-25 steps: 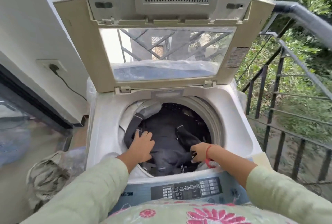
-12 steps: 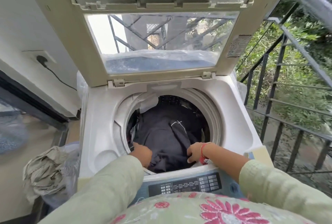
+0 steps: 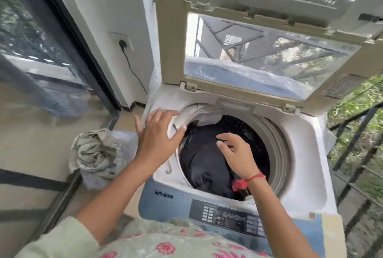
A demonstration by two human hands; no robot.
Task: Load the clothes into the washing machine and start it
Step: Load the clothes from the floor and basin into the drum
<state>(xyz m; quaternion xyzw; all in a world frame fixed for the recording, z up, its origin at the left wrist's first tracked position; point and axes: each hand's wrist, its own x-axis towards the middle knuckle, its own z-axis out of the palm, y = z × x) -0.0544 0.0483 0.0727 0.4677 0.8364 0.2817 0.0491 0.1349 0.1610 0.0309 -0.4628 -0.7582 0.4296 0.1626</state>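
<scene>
A white top-loading washing machine (image 3: 306, 133) stands with its lid (image 3: 269, 36) raised. Dark clothes (image 3: 203, 160) fill the round drum. My left hand (image 3: 157, 135) hovers with fingers spread over the drum's left rim, holding nothing. Over the dark clothes my right hand (image 3: 238, 152) is lifted, its fingers loosely bent and empty; a red thread circles the wrist. The control panel (image 3: 230, 216) runs along the front edge, close to my body.
A crumpled beige cloth (image 3: 95, 150) lies on a pale bag left of the machine. A plug and cable (image 3: 124, 46) sit on the wall behind. A dark glass door frame stands at the left, and a black railing (image 3: 352, 154) at the right.
Both hands have come up out of the drum and let go of the dark clothes. The left hand moved to the left rim. My view swung left.
</scene>
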